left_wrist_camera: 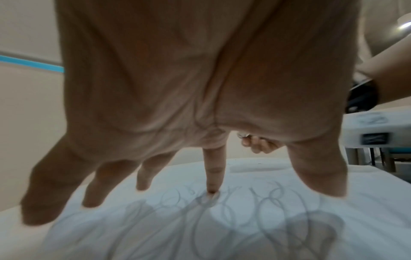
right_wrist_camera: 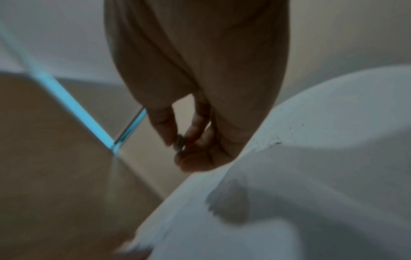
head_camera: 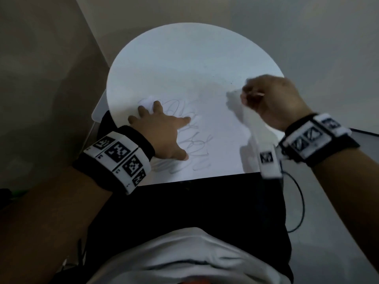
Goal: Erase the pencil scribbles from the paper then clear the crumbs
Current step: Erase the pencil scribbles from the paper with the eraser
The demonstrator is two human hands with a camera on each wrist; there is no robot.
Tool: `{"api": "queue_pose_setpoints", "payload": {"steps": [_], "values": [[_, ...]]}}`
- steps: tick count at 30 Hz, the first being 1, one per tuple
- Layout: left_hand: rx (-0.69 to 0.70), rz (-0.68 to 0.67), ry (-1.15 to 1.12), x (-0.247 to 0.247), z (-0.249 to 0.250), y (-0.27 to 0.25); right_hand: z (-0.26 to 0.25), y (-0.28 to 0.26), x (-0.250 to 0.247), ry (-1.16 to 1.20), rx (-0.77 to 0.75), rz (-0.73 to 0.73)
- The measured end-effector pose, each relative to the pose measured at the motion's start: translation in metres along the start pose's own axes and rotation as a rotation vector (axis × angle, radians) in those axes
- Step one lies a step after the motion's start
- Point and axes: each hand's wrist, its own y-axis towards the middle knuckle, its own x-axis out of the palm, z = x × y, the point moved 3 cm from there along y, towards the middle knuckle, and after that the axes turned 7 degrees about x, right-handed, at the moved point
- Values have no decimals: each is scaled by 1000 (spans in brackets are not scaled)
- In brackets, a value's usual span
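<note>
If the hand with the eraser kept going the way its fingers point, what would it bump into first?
Probably the bare white table. The right hand, pinching the eraser, points across the tabletop, away from the scribbles. Its height above the table is unclear.

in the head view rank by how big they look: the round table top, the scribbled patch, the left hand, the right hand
1. round table top
2. scribbled patch
3. left hand and right hand: look alike, and the right one is blurred, so unranked.
</note>
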Motion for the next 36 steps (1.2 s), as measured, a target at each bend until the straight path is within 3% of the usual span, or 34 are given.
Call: {"api": "queue_pose_setpoints", "payload": {"steps": [3, 6, 8, 17, 30, 34, 36], "values": [[70, 130, -14, 2, 12, 3, 28, -48, 12, -617, -88, -238], [128, 250, -41, 12, 22, 6, 44, -62, 19, -1031, -256, -221], [161, 276, -40, 18, 24, 8, 44, -58, 25, -1135, -340, -221], [169, 203, -50, 16, 30, 21, 42, -39, 27, -1121, -388, -309], [176, 184, -24, 14, 34, 24, 41, -34, 32, -1153, -475, -226], [186, 181, -17, 14, 37, 22, 43, -44, 41, -1205, -452, -387], [187, 187, -9, 14, 38, 22, 38, -41, 38, -1198, -425, -388]]}}
